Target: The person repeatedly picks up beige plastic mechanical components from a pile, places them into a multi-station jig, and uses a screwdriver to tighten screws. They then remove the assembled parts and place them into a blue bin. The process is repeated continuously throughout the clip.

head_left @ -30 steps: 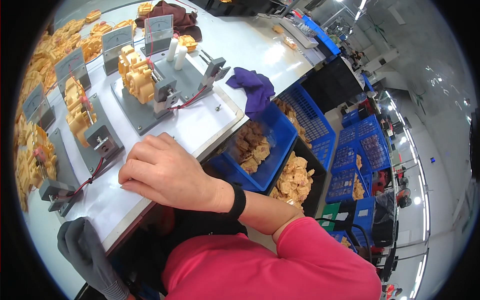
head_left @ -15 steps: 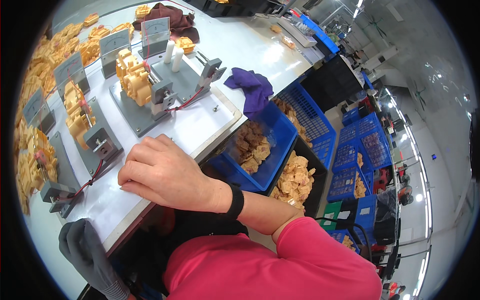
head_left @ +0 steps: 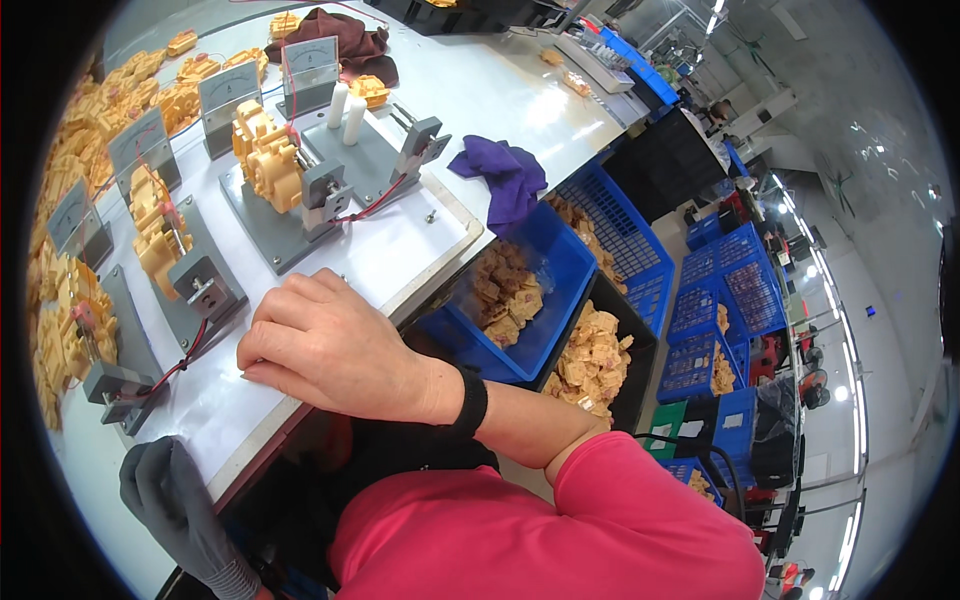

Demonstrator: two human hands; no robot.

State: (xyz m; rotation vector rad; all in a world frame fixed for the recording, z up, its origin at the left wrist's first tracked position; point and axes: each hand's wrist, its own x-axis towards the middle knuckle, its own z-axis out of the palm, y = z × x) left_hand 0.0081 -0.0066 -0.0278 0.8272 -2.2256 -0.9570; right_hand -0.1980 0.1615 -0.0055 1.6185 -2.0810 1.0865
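My right hand (head_left: 325, 350), bare with a black wristband, rests at the bench's near edge, fingers loosely curled inward and nothing seen in them. Lower left, my left hand (head_left: 175, 505) in a grey glove lies against the bench edge with its fingers bent together; its palm is hidden. Beyond them stand grey metal test fixtures, with yellow plastic gearbox-like parts seated in the left (head_left: 85, 320), second (head_left: 155, 235) and third (head_left: 270, 160) ones. The fourth fixture (head_left: 375, 165) carries two white posts (head_left: 350, 115) and no yellow part. Grey dial meters (head_left: 230, 95) stand behind.
Loose yellow parts (head_left: 110, 100) pile up along the far left. A brown cloth (head_left: 340, 35) and a purple cloth (head_left: 500, 180) lie on the bench. A small screw (head_left: 431, 216) sits near its edge. Right of the bench are a blue bin (head_left: 560, 300) and a black bin (head_left: 635, 375) holding yellow parts.
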